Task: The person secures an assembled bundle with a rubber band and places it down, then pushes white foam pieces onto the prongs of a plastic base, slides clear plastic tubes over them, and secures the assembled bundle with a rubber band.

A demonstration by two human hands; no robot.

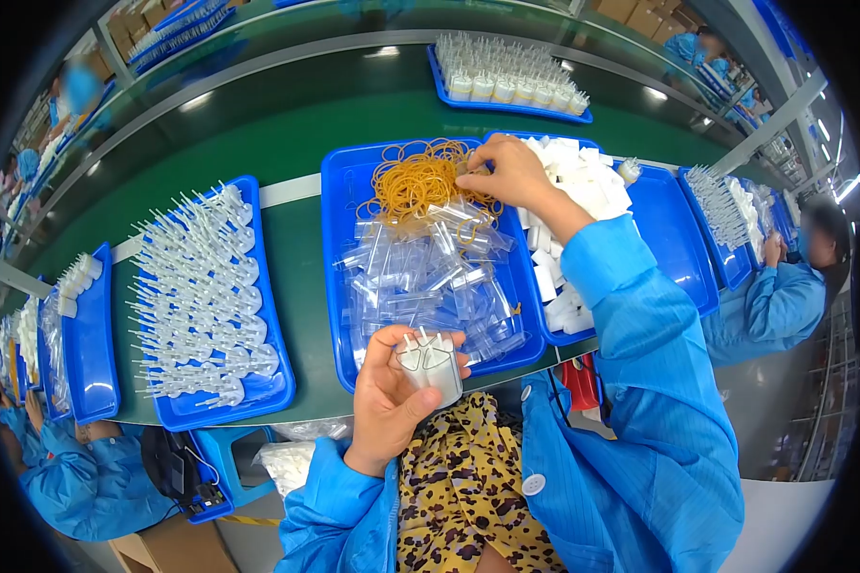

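My left hand [389, 406] is wrapped round a bundle of white plastic parts [437, 374] with thin stems pointing up, held low in front of my body. My right hand [508, 174] reaches to the pile of tan rubber bands [416, 181], its thumb and fingers pinched at the pile's right edge on what looks like a rubber band. Below the bands, in the same blue tray [339, 320], lie many clear plastic sleeves [430, 277]. The bundle hangs over the near edge of that tray.
To the right, a blue tray [569, 336] holds white blocks [578, 181]. A tray of white stemmed parts [201, 306] stands left. At the back is a tray of upright bundles [511, 81]. A co-worker in blue [779, 296] sits at the right.
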